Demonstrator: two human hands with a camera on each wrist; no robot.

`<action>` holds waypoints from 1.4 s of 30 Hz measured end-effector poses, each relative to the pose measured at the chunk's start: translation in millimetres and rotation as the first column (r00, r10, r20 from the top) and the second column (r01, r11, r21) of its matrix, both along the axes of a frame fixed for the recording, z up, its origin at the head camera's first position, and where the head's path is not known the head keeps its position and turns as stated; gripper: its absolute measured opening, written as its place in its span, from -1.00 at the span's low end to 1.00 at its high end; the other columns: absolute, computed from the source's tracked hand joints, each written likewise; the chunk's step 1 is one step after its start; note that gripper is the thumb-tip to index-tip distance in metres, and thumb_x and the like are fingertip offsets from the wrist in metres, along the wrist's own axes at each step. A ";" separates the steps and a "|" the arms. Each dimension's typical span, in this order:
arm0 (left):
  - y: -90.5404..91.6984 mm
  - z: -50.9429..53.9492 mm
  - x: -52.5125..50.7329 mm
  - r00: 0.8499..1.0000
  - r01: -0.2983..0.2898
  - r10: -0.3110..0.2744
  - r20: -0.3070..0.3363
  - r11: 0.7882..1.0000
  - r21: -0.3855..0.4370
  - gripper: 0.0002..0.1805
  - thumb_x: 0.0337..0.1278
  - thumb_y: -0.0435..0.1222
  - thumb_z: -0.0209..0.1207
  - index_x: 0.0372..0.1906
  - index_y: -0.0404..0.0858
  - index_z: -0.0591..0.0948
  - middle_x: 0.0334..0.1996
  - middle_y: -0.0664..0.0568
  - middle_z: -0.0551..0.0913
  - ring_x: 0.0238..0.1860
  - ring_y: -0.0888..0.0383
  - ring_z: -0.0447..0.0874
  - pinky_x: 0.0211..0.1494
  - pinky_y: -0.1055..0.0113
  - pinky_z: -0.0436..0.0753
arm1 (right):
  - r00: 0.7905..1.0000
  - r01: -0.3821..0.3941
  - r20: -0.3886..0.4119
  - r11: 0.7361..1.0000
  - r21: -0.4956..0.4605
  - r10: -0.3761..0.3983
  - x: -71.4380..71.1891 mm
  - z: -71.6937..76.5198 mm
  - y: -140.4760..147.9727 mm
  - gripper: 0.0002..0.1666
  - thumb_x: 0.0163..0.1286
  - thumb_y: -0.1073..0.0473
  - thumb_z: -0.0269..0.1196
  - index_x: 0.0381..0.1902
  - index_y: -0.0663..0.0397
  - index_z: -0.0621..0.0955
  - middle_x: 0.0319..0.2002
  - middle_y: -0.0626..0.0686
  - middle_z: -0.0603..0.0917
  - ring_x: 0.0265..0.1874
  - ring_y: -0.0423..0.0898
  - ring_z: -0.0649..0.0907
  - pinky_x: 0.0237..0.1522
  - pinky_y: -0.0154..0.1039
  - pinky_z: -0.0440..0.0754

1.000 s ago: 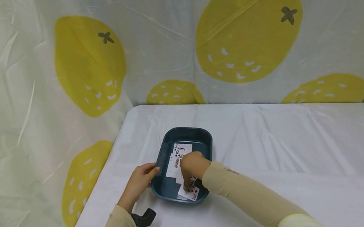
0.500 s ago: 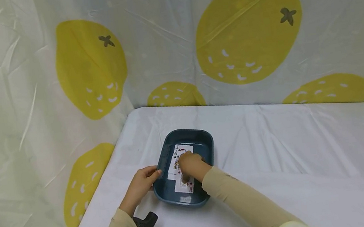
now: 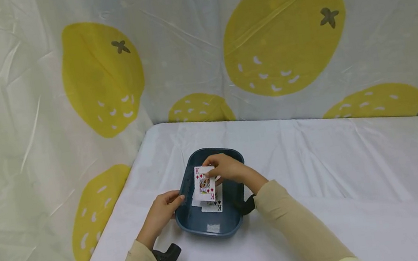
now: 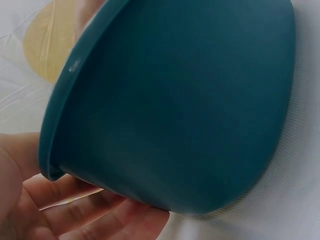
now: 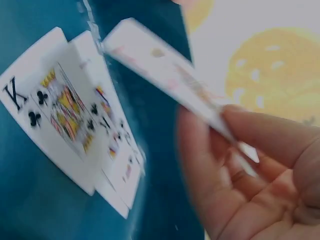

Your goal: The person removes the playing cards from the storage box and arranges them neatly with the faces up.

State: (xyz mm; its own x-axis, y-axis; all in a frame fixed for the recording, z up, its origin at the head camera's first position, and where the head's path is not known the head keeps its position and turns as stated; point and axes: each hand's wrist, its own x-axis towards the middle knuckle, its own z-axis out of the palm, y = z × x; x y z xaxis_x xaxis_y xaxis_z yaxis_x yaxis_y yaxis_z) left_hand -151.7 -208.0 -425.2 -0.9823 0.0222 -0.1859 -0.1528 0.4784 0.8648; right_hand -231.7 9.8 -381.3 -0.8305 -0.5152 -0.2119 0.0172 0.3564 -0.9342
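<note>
In the head view a dark blue tray point(image 3: 213, 229) stands on the white table. The left hand point(image 3: 161, 213) grips its left rim, thumb on top; the left wrist view shows the fingers under the rim, against the tray's outer wall point(image 4: 175, 110). Above the tray the right hand point(image 3: 230, 170) pinches a king of diamonds point(image 3: 204, 184) between thumb and fingers. In the right wrist view that card point(image 5: 155, 62) is seen nearly edge-on and blurred. Beneath it, a king of clubs point(image 5: 60, 110) lies on the tray bottom, overlapping other cards point(image 5: 122, 175).
White cloth covers the table point(image 3: 339, 170). Behind and to the left hangs a pale curtain point(image 3: 182, 54) with yellow lemon prints. A black wrist piece point(image 3: 167, 255) sits at the left wrist, and another point(image 3: 245, 206) at the right, over the tray's right rim.
The right hand has lifted the king of diamonds from the tray's lower part and moved it up and back, uncovering the king of clubs. The left hand keeps its grip on the rim.
</note>
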 end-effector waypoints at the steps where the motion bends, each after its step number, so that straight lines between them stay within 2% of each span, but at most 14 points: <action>1: 0.2 -0.3 0.0 1.000 -0.001 0.001 -0.001 1.000 -0.001 -0.57 0.16 -0.23 0.10 0.08 -0.41 0.47 -0.06 -0.16 0.56 -0.09 -0.03 0.53 -0.32 0.18 0.59 | 1.000 0.003 0.009 0.999 -0.047 -0.003 -1.0 1.7 6.4 -0.73 0.22 0.34 0.18 -0.09 0.19 0.53 -0.23 0.14 0.55 -0.36 -0.02 0.60 -0.40 -0.16 0.61; 3: 0.7 -0.6 -0.6 1.000 -0.006 0.006 -0.003 1.000 -0.001 -0.57 0.16 -0.23 0.10 0.08 -0.41 0.47 -0.06 -0.15 0.56 -0.09 -0.03 0.53 -0.32 0.18 0.59 | 1.000 0.006 0.019 0.993 -0.121 -0.004 -2.9 4.4 20.9 -0.69 0.23 0.32 0.18 -0.03 0.17 0.51 -0.19 0.15 0.56 -0.32 0.00 0.60 -0.37 -0.13 0.60; 6: 1.3 -0.6 -0.9 1.000 -0.013 0.013 -0.003 1.000 -0.005 -0.57 0.16 -0.23 0.11 0.08 -0.40 0.47 -0.07 -0.15 0.57 -0.10 -0.03 0.53 -0.33 0.18 0.59 | 1.000 0.017 0.018 0.985 -0.172 -0.014 -3.4 8.2 45.5 -0.62 0.23 0.29 0.19 0.03 0.16 0.47 -0.15 0.17 0.55 -0.28 0.02 0.60 -0.33 -0.10 0.60; 13: 0.2 3.5 2.1 1.000 -0.014 0.014 -0.006 1.000 -0.012 -0.56 0.15 -0.21 0.11 0.08 -0.40 0.47 -0.07 -0.15 0.57 -0.10 -0.02 0.53 -0.29 0.18 0.59 | 0.992 0.122 0.052 0.980 -0.155 -0.116 -0.5 5.9 105.1 -0.55 0.21 0.22 0.22 0.08 0.11 0.45 -0.07 0.19 0.48 -0.26 0.06 0.57 -0.27 -0.10 0.58; 18: -3.4 4.5 3.4 1.000 -0.016 0.016 -0.012 1.000 0.009 -0.56 0.15 -0.21 0.11 0.08 -0.40 0.48 -0.07 -0.15 0.57 -0.10 -0.02 0.53 -0.29 0.19 0.58 | 0.986 0.160 0.069 0.981 -0.110 -0.153 0.1 -11.0 133.2 -0.54 0.22 0.24 0.20 0.09 0.13 0.44 -0.07 0.20 0.47 -0.26 0.05 0.56 -0.25 -0.10 0.56; 23: -4.4 3.5 3.7 1.000 -0.014 0.015 -0.014 1.000 0.013 -0.57 0.15 -0.22 0.12 0.06 -0.40 0.49 -0.09 -0.15 0.58 -0.14 0.01 0.53 -0.35 0.23 0.58 | 0.981 0.181 0.070 0.983 0.005 -0.181 -1.4 -38.1 143.7 -0.57 0.23 0.25 0.20 0.08 0.14 0.47 -0.20 0.16 0.42 -0.38 -0.03 0.55 -0.33 -0.17 0.57; 26: -2.8 2.2 2.9 1.000 -0.018 0.018 -0.003 1.000 0.011 -0.58 0.15 -0.22 0.11 0.06 -0.39 0.49 -0.10 -0.14 0.58 -0.17 0.03 0.52 -0.38 0.25 0.57 | 0.983 0.177 0.028 0.981 0.074 -0.179 -0.7 -49.9 143.4 -0.63 0.21 0.29 0.20 0.00 0.18 0.49 -0.31 0.16 0.41 -0.49 -0.05 0.53 -0.44 -0.23 0.56; 30: -0.1 0.5 2.0 1.000 -0.026 0.026 0.013 1.000 0.008 -0.60 0.16 -0.22 0.11 0.06 -0.35 0.50 -0.10 -0.12 0.58 -0.18 0.04 0.52 -0.39 0.26 0.57 | 0.981 0.185 -0.086 0.966 0.181 -0.172 0.1 -59.1 139.7 -0.75 0.16 0.33 0.23 -0.17 0.21 0.51 -0.41 0.12 0.45 -0.53 -0.07 0.49 -0.50 -0.29 0.50; 33: 1.1 -0.5 2.6 0.999 -0.032 0.032 0.017 0.999 0.010 -0.61 0.16 -0.23 0.11 0.05 -0.35 0.51 -0.10 -0.11 0.59 -0.18 0.04 0.52 -0.39 0.27 0.56 | 0.972 0.193 -0.189 0.937 0.292 -0.141 0.3 -63.1 136.2 -0.80 0.15 0.30 0.25 -0.25 0.17 0.50 -0.42 0.07 0.49 -0.46 -0.07 0.47 -0.44 -0.27 0.43; 37: 0.4 -0.9 4.0 1.000 -0.027 0.027 0.009 1.000 0.015 -0.60 0.16 -0.23 0.11 0.05 -0.37 0.50 -0.10 -0.13 0.58 -0.16 0.04 0.52 -0.39 0.26 0.56 | 0.957 0.204 -0.274 0.890 0.408 -0.093 0.3 -64.3 130.6 -0.80 0.13 0.25 0.29 -0.28 0.11 0.51 -0.37 0.07 0.50 -0.36 -0.02 0.45 -0.32 -0.19 0.40; 42: 0.4 -1.6 3.7 1.000 -0.025 0.025 0.003 1.000 0.016 -0.61 0.16 -0.24 0.11 0.06 -0.36 0.50 -0.11 -0.12 0.59 -0.18 0.05 0.52 -0.39 0.27 0.55 | 0.946 0.203 -0.320 0.872 0.445 -0.057 0.6 -64.1 127.6 -0.77 0.08 0.29 0.31 -0.30 0.15 0.51 -0.34 0.14 0.49 -0.33 0.03 0.43 -0.24 -0.10 0.41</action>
State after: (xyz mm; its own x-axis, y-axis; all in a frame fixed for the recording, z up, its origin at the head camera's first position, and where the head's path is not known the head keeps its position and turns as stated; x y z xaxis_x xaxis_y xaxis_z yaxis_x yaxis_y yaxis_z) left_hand -148.0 -207.7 -426.8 -0.9820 0.0011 -0.1888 -0.1671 0.4608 0.8716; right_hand -231.2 137.4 -445.3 -0.9438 -0.2994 -0.1402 -0.1488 0.7635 -0.6285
